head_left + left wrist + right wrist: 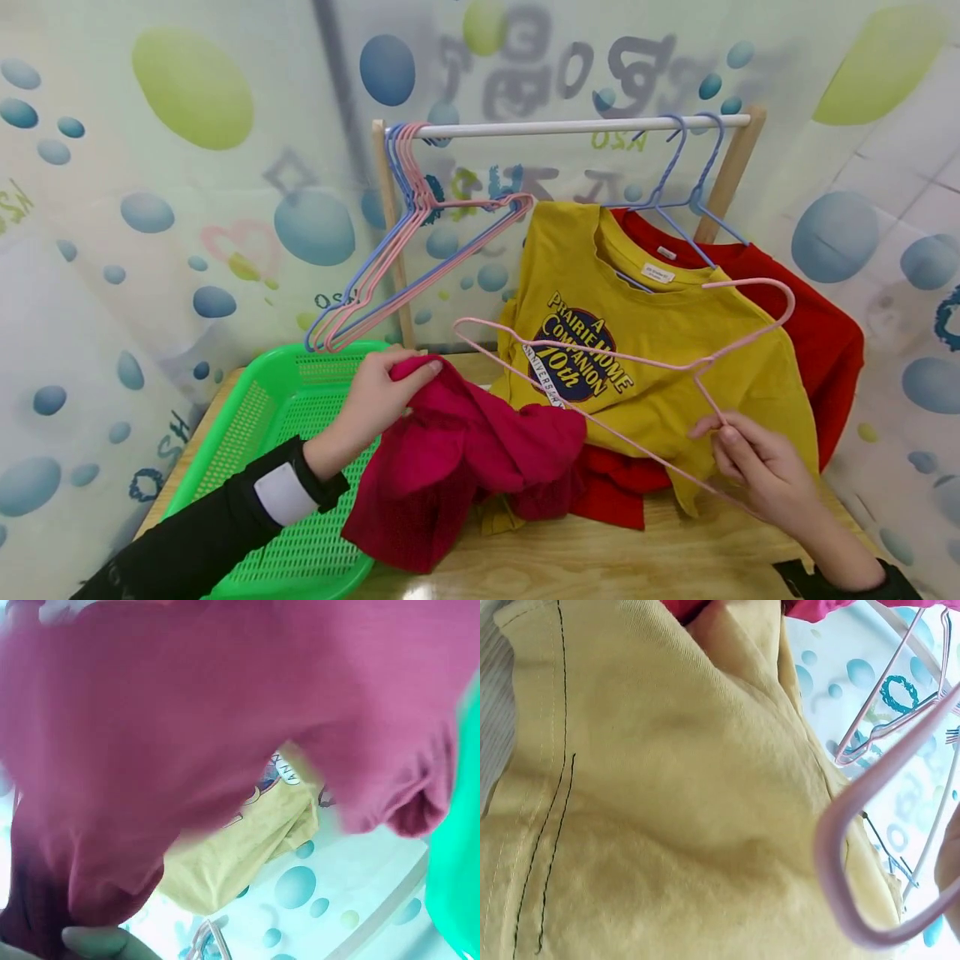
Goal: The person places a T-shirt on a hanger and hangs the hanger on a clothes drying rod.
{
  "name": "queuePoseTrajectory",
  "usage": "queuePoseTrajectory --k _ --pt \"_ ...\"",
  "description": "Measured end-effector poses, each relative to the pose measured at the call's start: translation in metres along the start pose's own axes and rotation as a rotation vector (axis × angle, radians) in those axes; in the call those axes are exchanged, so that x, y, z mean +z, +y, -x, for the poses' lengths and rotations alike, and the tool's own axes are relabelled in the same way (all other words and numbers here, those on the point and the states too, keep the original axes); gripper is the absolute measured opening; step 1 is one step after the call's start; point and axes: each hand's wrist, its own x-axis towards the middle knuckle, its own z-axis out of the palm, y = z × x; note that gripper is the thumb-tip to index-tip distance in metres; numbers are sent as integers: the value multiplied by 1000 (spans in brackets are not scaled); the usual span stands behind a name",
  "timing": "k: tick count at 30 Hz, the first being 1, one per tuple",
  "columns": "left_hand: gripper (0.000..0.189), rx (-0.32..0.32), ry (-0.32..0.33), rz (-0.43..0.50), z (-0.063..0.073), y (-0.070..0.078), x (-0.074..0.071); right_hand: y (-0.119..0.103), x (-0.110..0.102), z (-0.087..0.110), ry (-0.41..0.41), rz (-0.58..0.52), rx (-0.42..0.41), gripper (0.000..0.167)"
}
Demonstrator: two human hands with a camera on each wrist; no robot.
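My left hand [378, 392] pinches a crumpled magenta garment [480, 442] by its upper edge, in front of the rack. In the left wrist view that cloth [202, 697] fills the upper part, with the thumb [105, 941] on it at the bottom. My right hand [757, 467] grips a pink clothes hanger [637, 357] near one shoulder end, its hook up to the right and its other end pointing left above the magenta cloth. Behind the hanger hangs a yellow printed T-shirt [690, 333], which also fills much of the right wrist view.
A white-barred rack [540, 128] with wooden posts stands at the back. Several pink and blue hangers [375, 267] hang at its left end. A red garment [825, 333] hangs behind the yellow one. The green basket [202, 467] stands at left on the wooden table [600, 567].
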Motion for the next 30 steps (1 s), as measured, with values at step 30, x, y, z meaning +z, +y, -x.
queuePoseTrajectory --k 30 --pt "13 -23 -348 533 -4 20 -12 -8 9 2 -134 310 109 43"
